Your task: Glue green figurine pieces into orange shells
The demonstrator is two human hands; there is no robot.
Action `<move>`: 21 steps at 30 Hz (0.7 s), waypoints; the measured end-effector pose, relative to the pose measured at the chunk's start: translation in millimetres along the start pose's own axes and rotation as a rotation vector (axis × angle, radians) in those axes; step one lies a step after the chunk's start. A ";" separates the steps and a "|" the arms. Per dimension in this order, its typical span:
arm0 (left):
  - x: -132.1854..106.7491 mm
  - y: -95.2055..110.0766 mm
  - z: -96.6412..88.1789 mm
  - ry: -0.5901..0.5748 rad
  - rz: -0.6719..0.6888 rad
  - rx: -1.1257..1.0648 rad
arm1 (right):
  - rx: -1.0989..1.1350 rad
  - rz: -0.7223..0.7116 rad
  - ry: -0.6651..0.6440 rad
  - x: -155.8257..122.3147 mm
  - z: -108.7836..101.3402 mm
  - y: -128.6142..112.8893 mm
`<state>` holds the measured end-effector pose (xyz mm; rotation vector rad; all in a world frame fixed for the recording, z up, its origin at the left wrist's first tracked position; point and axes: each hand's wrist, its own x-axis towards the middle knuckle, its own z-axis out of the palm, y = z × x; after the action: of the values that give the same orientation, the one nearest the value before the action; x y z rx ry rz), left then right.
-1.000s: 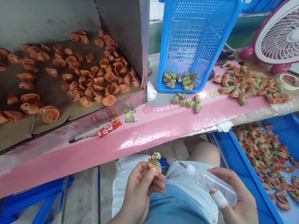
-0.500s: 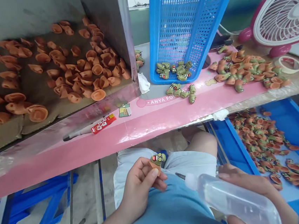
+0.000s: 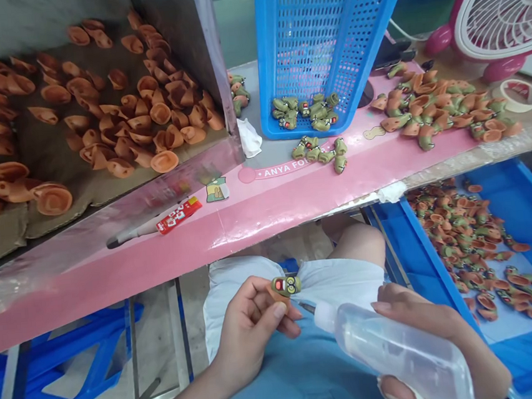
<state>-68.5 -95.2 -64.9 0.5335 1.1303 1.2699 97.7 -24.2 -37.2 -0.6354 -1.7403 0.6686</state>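
My left hand [image 3: 254,326] pinches a small figurine [image 3: 286,285] between thumb and fingers; it has a green head with round eyes and an open red mouth, set on an orange piece. My right hand [image 3: 442,327] is wrapped round a translucent squeeze bottle [image 3: 397,343], tilted so that its thin dark nozzle [image 3: 306,307] points left, close to the figurine's right side. Whether the nozzle tip touches the figurine, I cannot tell. Both hands are over my lap, in front of the bench.
A cardboard-lined box [image 3: 10,233] of orange pieces stands on the pink bench [image 3: 231,228]. Green heads lie in and before a blue basket [image 3: 266,61]. Further right are piled figurines [image 3: 440,107], a tape roll [image 3: 517,95] and a fan [image 3: 506,7]. Below sits a blue bin [image 3: 530,211] of figurines.
My right hand has brought the bottle left and slightly up, so its nozzle is nearer the figurine. The figurine has turned slightly in my left hand. The camera view has shifted a little.
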 end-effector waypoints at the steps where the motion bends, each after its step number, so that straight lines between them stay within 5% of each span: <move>1: -0.1 0.3 0.2 0.003 -0.003 0.006 | 0.018 0.002 -0.013 0.2 -0.6 -0.3; 16: -1.9 -1.2 0.1 -0.009 -0.009 0.001 | 0.080 0.004 0.019 5.2 4.2 -3.5; 21: -1.0 -1.2 -1.1 -0.012 -0.006 -0.004 | 0.020 0.024 -0.071 10.2 2.9 -7.3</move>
<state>-68.8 -96.7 -66.0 0.5347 1.1183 1.2621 91.8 -22.4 -25.9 -0.6265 -1.7916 0.7318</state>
